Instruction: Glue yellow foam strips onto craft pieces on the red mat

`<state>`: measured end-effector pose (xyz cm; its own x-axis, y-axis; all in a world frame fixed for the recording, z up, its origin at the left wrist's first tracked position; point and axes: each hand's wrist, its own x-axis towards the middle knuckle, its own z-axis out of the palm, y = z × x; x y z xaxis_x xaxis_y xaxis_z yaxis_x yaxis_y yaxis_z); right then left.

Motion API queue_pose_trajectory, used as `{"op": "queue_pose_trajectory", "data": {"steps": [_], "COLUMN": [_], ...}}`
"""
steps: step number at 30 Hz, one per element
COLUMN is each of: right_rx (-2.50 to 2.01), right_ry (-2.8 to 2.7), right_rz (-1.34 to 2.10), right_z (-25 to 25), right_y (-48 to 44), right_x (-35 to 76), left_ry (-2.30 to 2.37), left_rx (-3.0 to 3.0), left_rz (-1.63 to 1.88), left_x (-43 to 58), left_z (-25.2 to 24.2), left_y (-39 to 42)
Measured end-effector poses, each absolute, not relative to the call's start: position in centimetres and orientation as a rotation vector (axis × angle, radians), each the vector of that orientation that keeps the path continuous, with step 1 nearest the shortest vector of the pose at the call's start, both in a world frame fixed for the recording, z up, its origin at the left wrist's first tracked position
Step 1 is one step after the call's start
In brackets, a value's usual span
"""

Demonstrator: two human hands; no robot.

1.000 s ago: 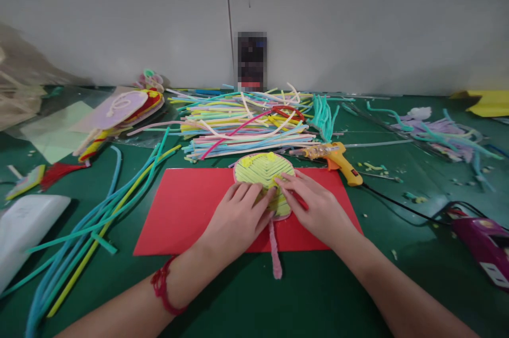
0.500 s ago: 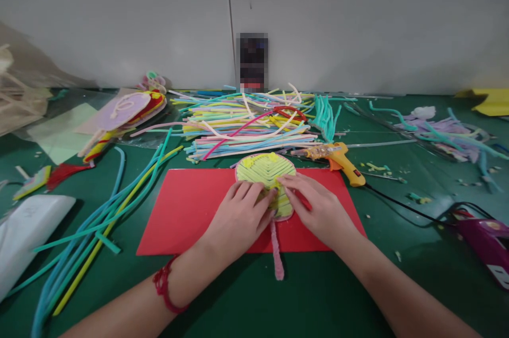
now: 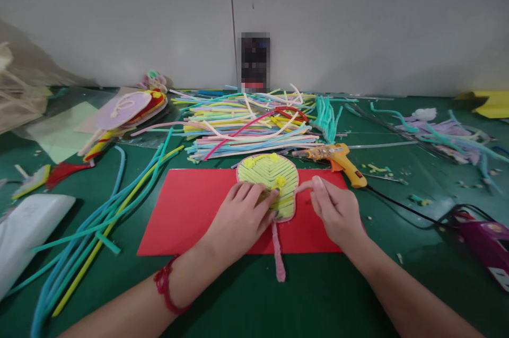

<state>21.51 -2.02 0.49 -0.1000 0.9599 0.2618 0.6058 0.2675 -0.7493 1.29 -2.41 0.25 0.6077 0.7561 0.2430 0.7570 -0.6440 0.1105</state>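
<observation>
A round fan of yellow-green pipe cleaners, with a pink rim and a pink handle, lies on a red sheet. Bright yellow bits sit along its top, and a small yellow flower-like piece rests near its middle. My left hand grips the fan's left side, its thumb on the face just below that yellow piece. To the right, my right hand is closed apart from the fan's face, index finger pointing at the rim and thumb folded over; nothing shows in it.
Bundled coloured pipe cleaners lie behind the sheet. A yellow glue gun sits at right, its cord leading toward a purple device. Long blue and yellow strips, a white object and a lilac fan occupy the left.
My right hand has drawn back rightward off the fan and curled, uncovering the yellow piece. My left hand stays in place on the fan.
</observation>
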Motion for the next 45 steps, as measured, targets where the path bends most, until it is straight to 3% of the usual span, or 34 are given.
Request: {"op": "queue_pose_trajectory", "data": {"steps": [23, 31, 45], "right_rx": [-1.443, -1.481, -1.435], "right_ry": [-2.06, -2.292, -2.328], "right_rz": [0.531, 0.188, 0.031], "right_z": [0.2, -0.1, -0.2], "right_y": [-1.4, -1.7, -2.0], "right_x": [20.9, 20.7, 20.0], "left_ry": [-1.37, -1.353, -1.328], "left_rx": [-2.86, -2.867, -2.778], "left_rz": [-0.498, -0.508, -0.508], "left_x": [1.2, 1.2, 1.8], "left_z": [0.1, 0.1, 0.1], "left_y": [-2.3, -2.3, -2.6]}}
